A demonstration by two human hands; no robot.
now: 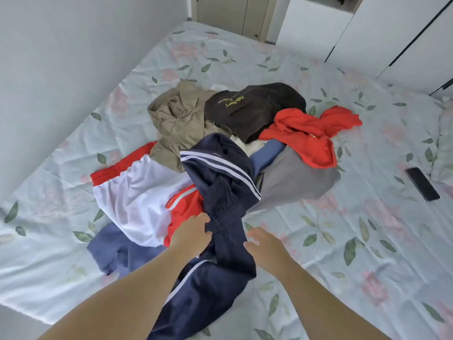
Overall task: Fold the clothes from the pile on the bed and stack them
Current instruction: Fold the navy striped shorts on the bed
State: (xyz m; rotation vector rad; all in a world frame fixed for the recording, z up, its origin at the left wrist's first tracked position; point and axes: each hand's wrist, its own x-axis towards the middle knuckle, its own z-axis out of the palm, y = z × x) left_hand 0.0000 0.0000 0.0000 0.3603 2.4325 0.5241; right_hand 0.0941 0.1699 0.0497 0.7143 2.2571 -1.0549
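A pile of clothes lies in the middle of the bed (355, 241). A navy garment with white stripes (220, 182) runs from the pile toward me. My left hand (193, 234) grips its gathered waistband. My right hand (262, 246) hovers just right of the same garment, fingers relaxed and holding nothing. Beside them lie white shorts with a red waistband (137, 192), a khaki shirt (176, 119), a black top with yellow writing (255, 106), a red garment (308, 133), a grey piece (294, 177) and a blue piece (110, 251).
A black phone (422, 184) lies on the floral sheet at the right. A wall (61, 69) borders the bed on the left, and white wardrobe doors (392, 38) stand at the back right. The bed's near left edge drops off at the lower left.
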